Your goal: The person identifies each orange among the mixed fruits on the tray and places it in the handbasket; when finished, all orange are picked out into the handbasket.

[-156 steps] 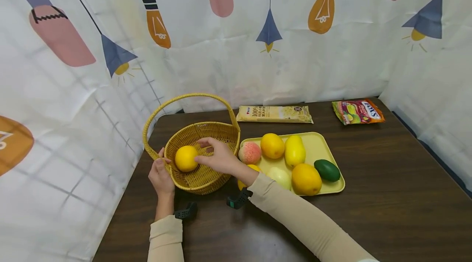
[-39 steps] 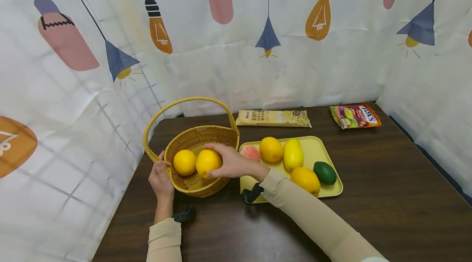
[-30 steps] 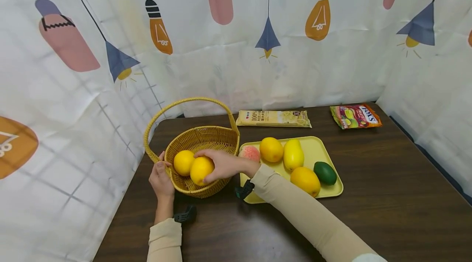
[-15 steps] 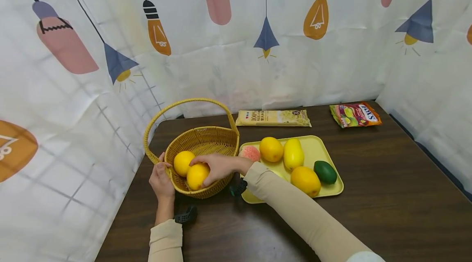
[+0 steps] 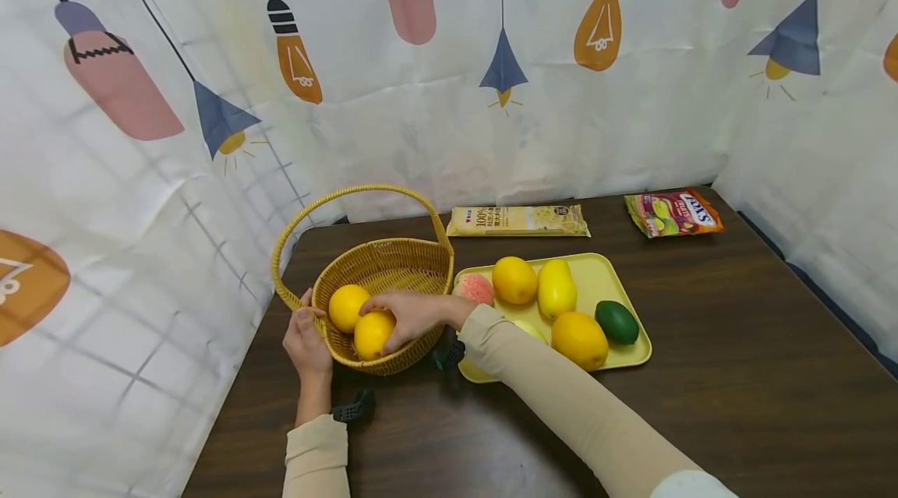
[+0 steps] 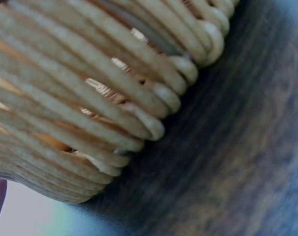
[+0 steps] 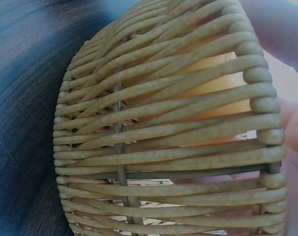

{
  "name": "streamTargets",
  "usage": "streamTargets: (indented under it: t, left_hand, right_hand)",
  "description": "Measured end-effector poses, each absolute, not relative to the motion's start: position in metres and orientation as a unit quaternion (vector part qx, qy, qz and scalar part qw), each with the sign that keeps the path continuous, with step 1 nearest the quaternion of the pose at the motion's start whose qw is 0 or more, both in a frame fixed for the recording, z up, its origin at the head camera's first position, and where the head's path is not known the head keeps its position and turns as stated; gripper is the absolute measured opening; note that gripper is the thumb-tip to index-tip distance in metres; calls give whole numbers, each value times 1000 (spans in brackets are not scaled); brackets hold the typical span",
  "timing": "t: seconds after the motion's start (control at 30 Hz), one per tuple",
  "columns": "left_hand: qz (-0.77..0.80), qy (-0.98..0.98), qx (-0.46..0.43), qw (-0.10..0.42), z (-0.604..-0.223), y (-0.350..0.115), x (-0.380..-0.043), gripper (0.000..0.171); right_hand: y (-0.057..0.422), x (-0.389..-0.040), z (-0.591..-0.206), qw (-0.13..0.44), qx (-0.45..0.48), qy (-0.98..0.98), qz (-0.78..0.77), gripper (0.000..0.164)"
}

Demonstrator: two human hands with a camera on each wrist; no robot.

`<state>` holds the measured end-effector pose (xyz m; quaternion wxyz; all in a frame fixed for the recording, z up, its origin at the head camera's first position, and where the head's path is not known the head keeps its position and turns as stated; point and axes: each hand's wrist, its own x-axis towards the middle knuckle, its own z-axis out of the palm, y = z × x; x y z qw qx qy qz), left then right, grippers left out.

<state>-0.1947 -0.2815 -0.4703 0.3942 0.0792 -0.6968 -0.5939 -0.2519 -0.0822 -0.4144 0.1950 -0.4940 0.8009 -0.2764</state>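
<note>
A yellow wicker basket (image 5: pixel 400 255) with a tall hoop handle stands at the left of the table. My left hand (image 5: pixel 307 342) grips its left rim at the foot of the handle. Inside, an orange (image 5: pixel 347 306) lies against the left wall. Right beside it, my right hand (image 5: pixel 410 316) holds a second orange (image 5: pixel 370 336) low in the basket, thumb and fingers curved round it. Woven basket wall (image 6: pixel 75 83) fills much of the left wrist view. In the right wrist view, orange fruit (image 7: pixel 212 96) shows through the weave.
Right of the basket, a yellow tray (image 5: pixel 596 272) bears a peach (image 5: pixel 474 289), an orange (image 5: pixel 514 280), a long yellow fruit (image 5: pixel 557 289), a large orange-yellow fruit (image 5: pixel 579 340), a dark green fruit (image 5: pixel 616 322) and a half-hidden pale fruit (image 5: pixel 531 329). A noodle packet (image 5: pixel 519 221) and candy bag (image 5: pixel 673 213) lie behind.
The right hand has let go of the first orange, brought a second from the tray's near-left part into the basket and lowered it beside the first. The left hand keeps its grip.
</note>
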Motion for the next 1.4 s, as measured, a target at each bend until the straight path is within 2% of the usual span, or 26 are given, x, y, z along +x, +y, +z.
streamTargets:
  t: [0.27,0.53,0.9,1.1,1.23,1.4]
  left_hand:
    - [-577,-707,76,401,-473,-282,-196,48]
    - [-576,-709,73,401,-476,-281,-196,43]
    - [-571,-712,70,402,-471,-282,-195,46]
    - [-572,-710,72,404,-471,-283,-193,50]
    - [-577,-706,68,405,-471,-284,-194,49]
    - [-580,-708,66,398,-472,-285,-194,49]
  right_hand:
    - [-78,-248,-415,195,-473,799,-317,66]
    - [-63,-234,-414,134,-475,790,-365,48]
    - [-1,-213,-404,69,-453,735,-501,41]
    - [37,-193,-390,68,-421,743,-515,41]
    - [58,-177,-377,43,-425,747,-508,40]
    - [80,-171,-386,15,-425,756,-498,41]
